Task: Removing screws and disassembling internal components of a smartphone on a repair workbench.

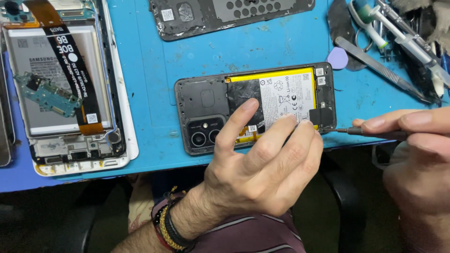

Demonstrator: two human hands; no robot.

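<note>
An opened black phone (206, 100) lies face down on a blue mat (154, 70), its yellow-edged battery (288, 93) and camera block exposed. My left hand (262, 164) rests on the phone's near edge, fingertips pressing on the battery and the frame. My right hand (415, 140) comes in from the right and holds a thin dark screwdriver (370, 132), whose tip touches the phone's lower right corner beside a small black cover.
A second opened phone (70, 89) with a white frame and a black-and-orange flex cable lies at the left. A dark back cover (229, 14) sits at the top. Tweezers (379, 65), a syringe (412, 44) and a lilac pick (337, 58) lie at the upper right.
</note>
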